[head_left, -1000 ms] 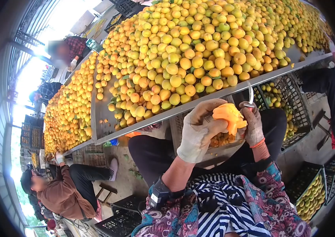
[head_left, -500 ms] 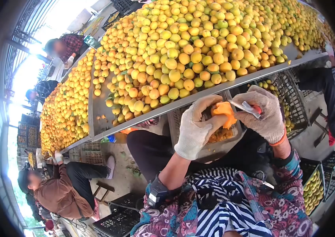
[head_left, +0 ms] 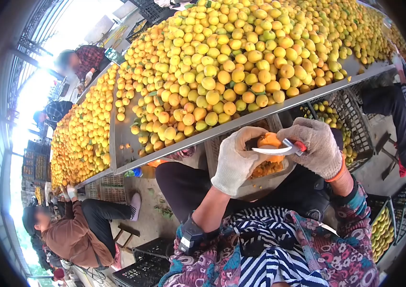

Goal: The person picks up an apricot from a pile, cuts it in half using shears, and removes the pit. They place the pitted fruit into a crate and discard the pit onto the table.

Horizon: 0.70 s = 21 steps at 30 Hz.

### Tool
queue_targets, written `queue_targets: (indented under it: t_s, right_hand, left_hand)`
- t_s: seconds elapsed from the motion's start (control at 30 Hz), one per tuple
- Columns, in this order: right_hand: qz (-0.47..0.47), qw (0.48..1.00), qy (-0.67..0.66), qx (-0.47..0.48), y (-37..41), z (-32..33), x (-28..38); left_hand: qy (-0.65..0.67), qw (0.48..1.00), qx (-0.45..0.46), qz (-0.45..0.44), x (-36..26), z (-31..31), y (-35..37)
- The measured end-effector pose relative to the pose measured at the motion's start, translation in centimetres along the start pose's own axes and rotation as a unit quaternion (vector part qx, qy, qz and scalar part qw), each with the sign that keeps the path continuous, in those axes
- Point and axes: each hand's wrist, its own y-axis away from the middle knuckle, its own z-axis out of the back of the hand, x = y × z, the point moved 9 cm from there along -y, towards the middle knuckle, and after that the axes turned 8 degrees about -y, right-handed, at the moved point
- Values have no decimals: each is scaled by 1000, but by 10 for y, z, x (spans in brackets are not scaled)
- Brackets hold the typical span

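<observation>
In the middle of the head view my left hand (head_left: 234, 160), in a pale work glove, grips an orange apricot (head_left: 269, 140). My right hand (head_left: 317, 146), gloved too, is closed on a small knife (head_left: 273, 151) with a curved pale blade and a red handle. The blade lies across the front of the apricot, its tip pointing toward my left hand. Right below both hands, a crate (head_left: 285, 171) between my knees holds cut orange apricot pieces (head_left: 266, 169). Part of the apricot is hidden by my left fingers and the blade.
A metal-edged table (head_left: 188, 138) piled with apricots (head_left: 241, 62) spans the space ahead. Beneath it stands a crate (head_left: 353, 122) of fruit on the right; another crate (head_left: 380, 220) is by my right side. A person (head_left: 71, 234) sits at the left, others farther along.
The knife has turned so its blade now shows lengthwise across the apricot, pointing left. My right hand has come lower and nearer the fruit. The view has shifted slightly.
</observation>
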Motion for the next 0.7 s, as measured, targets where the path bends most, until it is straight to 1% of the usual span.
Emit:
queue_targets:
  t_s: [0.03,0.07,0.17,0.2,0.27,0.3,0.33,0.37,0.4,0.5,0.53,0.57,0.6,0.7]
  right_hand:
    - [-5,1000,10,4,1,-2,-1]
    - [19,1000,17,-9,2,-2,0]
    - [8,1000,6,20,0,-7,-2]
    - [22,1000,-13,0,-1,-8,-4]
    - [27,999,-20,11,-5,-12,-6]
    - [29,999,-24,17,-6,-13,-6]
    - [8,999,-26,42,-7,-16,-10]
    - [-2,999,-26,45,-10,-16,-11]
    - [-13,998,-26,49,-12,-16,-12]
    - [-23,998,-24,45,-16,-19,-15]
    - [-33,998,-21,49,-17,-20,-15]
    - [-43,997,-18,53,-18,-21,-17]
    - [-26,998,-13,54,-18,-23,-19]
    - [-97,989,-82,80,-19,-29,-32]
  left_hand:
    - [0,1000,6,-8,1,-1,0]
    - [-37,999,14,-7,2,-3,-1]
    - [-30,999,27,-8,7,-4,1]
    - [-16,999,40,2,10,-5,2]
    - [12,998,63,22,14,-8,2]
    - [-5,997,78,17,14,-8,1]
    - [-22,995,94,12,13,-8,-1]
    - [-40,993,109,7,13,-7,-2]
    - [-78,990,112,-22,1,-5,-4]
    - [-46,988,144,-15,6,-6,-9]
    - [-55,988,141,-16,5,-4,-10]
    - [-90,984,152,-23,4,-5,-11]
    - [-124,978,163,-32,2,-5,-14]
    - [-202,962,182,-39,0,-6,-18]
